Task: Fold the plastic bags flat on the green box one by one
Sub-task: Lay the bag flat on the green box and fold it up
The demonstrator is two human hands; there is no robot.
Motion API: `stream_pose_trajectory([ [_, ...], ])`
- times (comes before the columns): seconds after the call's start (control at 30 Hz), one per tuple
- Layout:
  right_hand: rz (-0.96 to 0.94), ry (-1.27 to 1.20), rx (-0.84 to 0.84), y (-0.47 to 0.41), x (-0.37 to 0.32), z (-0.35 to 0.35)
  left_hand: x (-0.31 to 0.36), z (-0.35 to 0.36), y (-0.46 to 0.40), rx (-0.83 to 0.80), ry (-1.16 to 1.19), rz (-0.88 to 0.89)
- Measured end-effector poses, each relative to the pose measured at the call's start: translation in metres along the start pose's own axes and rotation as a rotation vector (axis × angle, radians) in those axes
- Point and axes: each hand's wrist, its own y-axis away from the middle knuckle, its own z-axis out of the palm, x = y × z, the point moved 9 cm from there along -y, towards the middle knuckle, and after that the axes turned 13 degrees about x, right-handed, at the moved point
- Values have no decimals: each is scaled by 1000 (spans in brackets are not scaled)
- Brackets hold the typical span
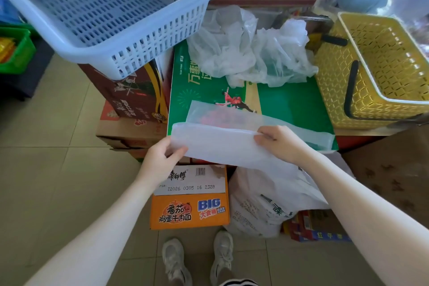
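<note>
Green box (290, 104) at centre, lid up, printed with white characters and a figure in red. Translucent white plastic bag (222, 144) stretched across its near edge, partly folded lengthwise; far layer lying flat on the lid, near layer lifted off the edge toward the body. Left hand (160, 155) pinching the bag's left end, thumb on top, fingers curled beneath. Right hand (278, 141) gripping the upper fold near the bag's right half, fingers curled over the crease; bag's right end trailing past it on the lid.

Heap of crumpled plastic bags (250, 58) on the far part of the box, well apart from the held bag. Blue slatted basket (111, 14) tilted at upper left, resting on a brown carton (137, 97). Yellow basket (383, 72) with black handles just beside the box on the right. Orange noodle carton (190, 211) on the floor below the hands, a printed white sack (257, 211) beside it. Green crate (16, 51) at far left. Two pale sneakers (197, 260) on beige tiled floor (58, 146).
</note>
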Motion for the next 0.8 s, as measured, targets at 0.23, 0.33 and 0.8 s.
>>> stream_pose_trajectory([
  [0.23, 83, 181, 127, -33, 32, -3, 24, 32, -36, 35, -344, 197],
  [0.33, 156, 267, 134, -46, 44, -5, 25, 39, -54, 109, -589, 216],
  [0.8, 160, 479, 4, -89, 52, 6, 31, 123, -62, -152, -960, 493],
])
